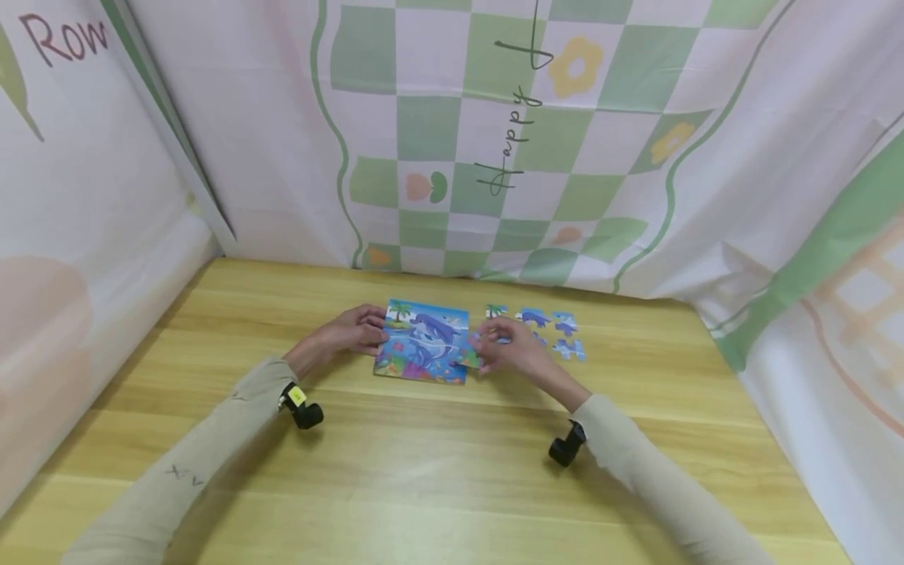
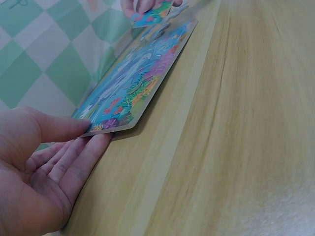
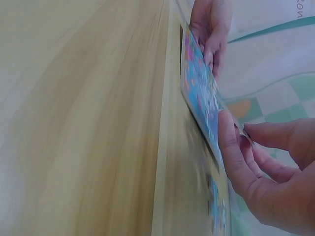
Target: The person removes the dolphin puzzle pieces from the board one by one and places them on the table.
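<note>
A flat dolphin picture board (image 1: 424,337) lies at the middle of the table, its left edge slightly raised in the left wrist view. My left hand (image 1: 349,329) grips that edge, thumb on top and fingers beneath. A colourful jigsaw piece (image 1: 471,358) is pinched between the thumb and fingers of my right hand (image 1: 519,345), at the board's right side. In the left wrist view this jigsaw piece (image 2: 151,16) is held above the surface. From the right wrist, the right hand (image 3: 266,167) partly covers the board (image 3: 199,88), and the piece shows only as a thin edge.
Several loose jigsaw pieces (image 1: 569,349) lie in rows right of the board, some hidden behind the right hand. A checked curtain (image 1: 487,157) hangs along the table's back edge. White cloth (image 1: 92,196) closes off the left side. Wood-grain tabletop (image 1: 424,471) stretches in front.
</note>
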Demonstrator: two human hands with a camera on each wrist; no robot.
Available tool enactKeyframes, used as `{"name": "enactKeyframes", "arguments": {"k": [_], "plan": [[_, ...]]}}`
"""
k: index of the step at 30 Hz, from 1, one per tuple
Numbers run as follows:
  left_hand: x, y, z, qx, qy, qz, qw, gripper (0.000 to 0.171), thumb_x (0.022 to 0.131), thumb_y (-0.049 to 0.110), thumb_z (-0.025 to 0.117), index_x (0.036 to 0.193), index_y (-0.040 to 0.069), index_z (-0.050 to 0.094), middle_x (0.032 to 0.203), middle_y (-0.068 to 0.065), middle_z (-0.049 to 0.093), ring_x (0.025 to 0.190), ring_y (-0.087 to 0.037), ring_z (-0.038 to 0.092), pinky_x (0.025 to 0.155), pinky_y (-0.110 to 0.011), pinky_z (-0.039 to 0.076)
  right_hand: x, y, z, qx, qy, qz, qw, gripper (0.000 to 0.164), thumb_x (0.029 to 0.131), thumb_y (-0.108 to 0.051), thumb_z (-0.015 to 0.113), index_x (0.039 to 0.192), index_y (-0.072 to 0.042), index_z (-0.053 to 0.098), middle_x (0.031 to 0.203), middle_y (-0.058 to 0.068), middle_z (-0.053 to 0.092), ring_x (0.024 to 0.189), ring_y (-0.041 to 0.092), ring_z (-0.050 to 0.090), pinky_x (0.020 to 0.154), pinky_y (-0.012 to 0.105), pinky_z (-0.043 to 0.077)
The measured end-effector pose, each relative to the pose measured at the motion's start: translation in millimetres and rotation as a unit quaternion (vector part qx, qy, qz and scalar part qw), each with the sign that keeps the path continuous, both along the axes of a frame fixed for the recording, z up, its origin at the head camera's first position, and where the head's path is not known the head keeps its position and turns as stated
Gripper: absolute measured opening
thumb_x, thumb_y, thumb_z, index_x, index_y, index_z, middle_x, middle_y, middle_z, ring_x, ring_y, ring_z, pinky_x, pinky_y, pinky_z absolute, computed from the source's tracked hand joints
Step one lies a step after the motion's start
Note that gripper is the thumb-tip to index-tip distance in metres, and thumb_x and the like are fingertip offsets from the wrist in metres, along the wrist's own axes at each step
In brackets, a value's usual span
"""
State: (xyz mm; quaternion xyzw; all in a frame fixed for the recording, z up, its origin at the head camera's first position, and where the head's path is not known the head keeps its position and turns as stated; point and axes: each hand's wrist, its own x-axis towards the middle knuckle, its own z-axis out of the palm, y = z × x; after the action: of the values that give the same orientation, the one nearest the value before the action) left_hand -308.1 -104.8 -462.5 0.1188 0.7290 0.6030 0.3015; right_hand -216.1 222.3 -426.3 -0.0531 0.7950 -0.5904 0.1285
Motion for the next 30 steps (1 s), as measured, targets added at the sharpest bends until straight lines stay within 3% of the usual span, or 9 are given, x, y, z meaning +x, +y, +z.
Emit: {"name": "enactKeyframes", "arguments": {"k": [6,15,21,30], "plan": [[0.6,0.4,-0.3,-0.001,-0.003,0.002,1.0000,0.062,0.102,0.004,0.062,0.156,-0.004,0.033,0.143,-0.023,0.047,0.106,-0.022,0.062,0.092,-0.027,0.065,6.3,20.1,-2.4,0.037,0.007,-0.009,0.999,0.036,0.102,-0.002,0.064,0.133,0.014,0.053,0.112,0.025,0.065,0.077,0.024,0.073,0.077,0.043,0.069],[0.0,-0.4,-0.5,0.000,0.003,0.001,1.0000,0.062,0.101,0.002,0.062,0.156,-0.004,0.033,0.145,-0.024,0.046,0.105,-0.022,0.063,0.093,-0.028,0.065,16.3,29.3,-8.3,0.065,-0.006,-0.019,0.998,0.028,0.100,0.003,0.065,0.123,0.016,0.057,0.108,0.028,0.068,0.073,0.025,0.073,0.071,0.039,0.070],[-0.7,-0.4,-1.2,0.003,0.010,-0.007,0.9999,0.063,0.102,0.003,0.062,0.156,-0.005,0.031,0.145,-0.024,0.046,0.106,-0.021,0.064,0.093,-0.029,0.065,20.1,27.5,-10.8,0.128,0.029,-0.041,0.991,0.017,0.099,0.002,0.068,0.111,0.013,0.063,0.100,0.023,0.071,0.067,0.021,0.071,0.064,0.034,0.069],[-0.7,-1.0,-2.5,0.006,0.013,-0.008,0.9999,0.063,0.102,0.005,0.063,0.156,-0.004,0.032,0.144,-0.023,0.046,0.106,-0.021,0.065,0.093,-0.029,0.065,21.9,28.5,-14.4,0.200,0.085,-0.027,0.976,0.008,0.099,-0.005,0.070,0.100,0.003,0.070,0.091,0.015,0.073,0.069,0.019,0.067,0.059,0.028,0.065]]}}
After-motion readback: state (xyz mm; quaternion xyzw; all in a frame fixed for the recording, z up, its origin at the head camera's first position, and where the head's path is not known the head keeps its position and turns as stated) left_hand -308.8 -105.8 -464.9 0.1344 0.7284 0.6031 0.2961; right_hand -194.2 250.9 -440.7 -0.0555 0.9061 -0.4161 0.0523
